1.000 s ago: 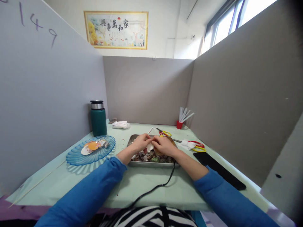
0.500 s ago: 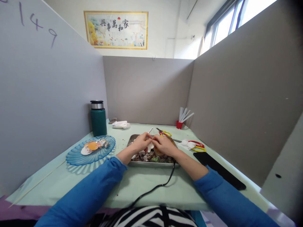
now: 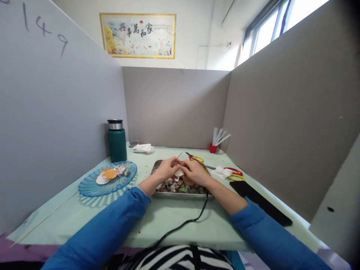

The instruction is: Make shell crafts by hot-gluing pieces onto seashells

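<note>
My left hand (image 3: pixel 168 167) and my right hand (image 3: pixel 194 171) meet fingertip to fingertip above a metal tray (image 3: pixel 180 196). Both are closed in a pinch, but what lies between the fingers is too small and hidden to make out. Just below the fingertips a white shell (image 3: pixel 179 173) shows; whether it is held or lies on the heap, I cannot tell. Small seashells (image 3: pixel 173 185) and larger ones fill the tray. A thin white stick (image 3: pixel 179 154) pokes up beyond my left fingers.
To the left stand a blue scalloped plate (image 3: pixel 87 186) bearing shells and a green bottle (image 3: pixel 117 144). Scissors (image 3: pixel 198 158), more scissors (image 3: pixel 239 176), white tissue (image 3: pixel 222 172), a black slab (image 3: pixel 261 202) and a red cup (image 3: pixel 213 149) of translucent sticks are rightward. A black cord (image 3: pixel 182 225) crosses the front.
My hands stay in the same place over the tray, with only a slight shift of the fingers. Less of the white shell beneath them shows now.
</note>
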Demonstrator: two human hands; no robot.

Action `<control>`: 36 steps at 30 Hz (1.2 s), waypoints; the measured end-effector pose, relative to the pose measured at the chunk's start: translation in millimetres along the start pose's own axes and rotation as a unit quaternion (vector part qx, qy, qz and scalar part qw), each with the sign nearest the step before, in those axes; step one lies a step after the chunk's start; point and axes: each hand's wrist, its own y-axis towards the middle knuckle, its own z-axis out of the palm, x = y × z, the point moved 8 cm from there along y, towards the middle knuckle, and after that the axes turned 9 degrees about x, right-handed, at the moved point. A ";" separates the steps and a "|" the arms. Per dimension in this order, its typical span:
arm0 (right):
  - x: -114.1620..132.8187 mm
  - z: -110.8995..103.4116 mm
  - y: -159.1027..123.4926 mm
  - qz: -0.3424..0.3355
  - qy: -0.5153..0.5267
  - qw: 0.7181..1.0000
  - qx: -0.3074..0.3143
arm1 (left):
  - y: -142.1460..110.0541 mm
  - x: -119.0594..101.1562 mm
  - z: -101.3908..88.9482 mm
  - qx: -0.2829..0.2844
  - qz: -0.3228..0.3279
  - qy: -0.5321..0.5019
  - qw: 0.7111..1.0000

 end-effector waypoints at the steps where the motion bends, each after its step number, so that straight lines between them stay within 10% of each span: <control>1: 0.0 -0.1 0.0 0.001 0.000 1.000 -0.001 | -0.2 -0.4 0.0 0.001 0.000 -0.003 1.000; 36: 1.2 1.0 -1.0 -0.013 -0.003 1.000 0.003 | -1.8 2.3 -0.2 -0.002 -0.012 0.015 1.000</control>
